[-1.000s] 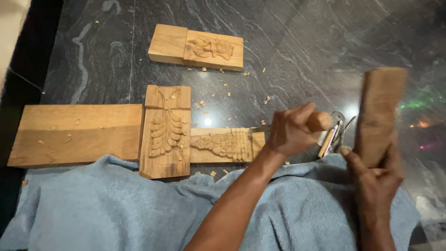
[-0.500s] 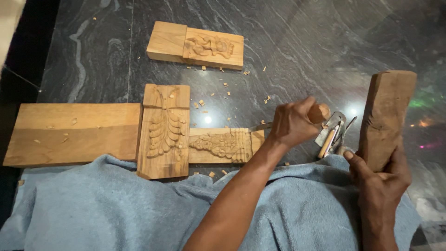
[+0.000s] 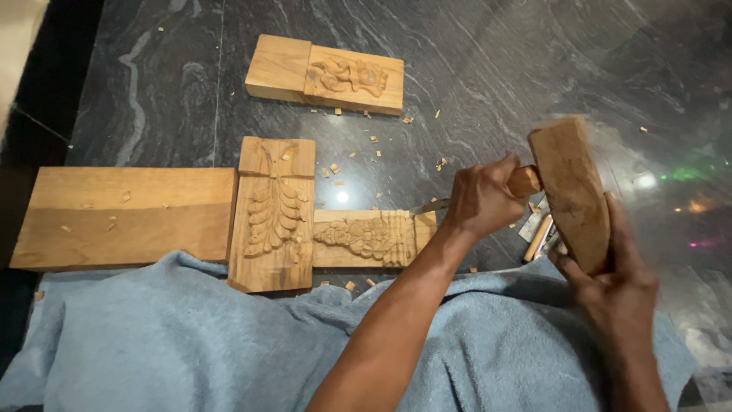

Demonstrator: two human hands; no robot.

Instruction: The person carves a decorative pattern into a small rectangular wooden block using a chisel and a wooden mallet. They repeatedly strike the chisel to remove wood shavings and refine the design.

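Right of centre in the frame, the left hand has its fingers wrapped tightly around a chisel, whose blade points at the small carved block at centre. The right hand grips a wooden mallet, which touches the chisel handle's end.

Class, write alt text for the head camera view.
A left hand grips a wooden-handled chisel against a carved wooden panel while the right hand holds a wooden mallet block against its handle, over a dark marble floor.
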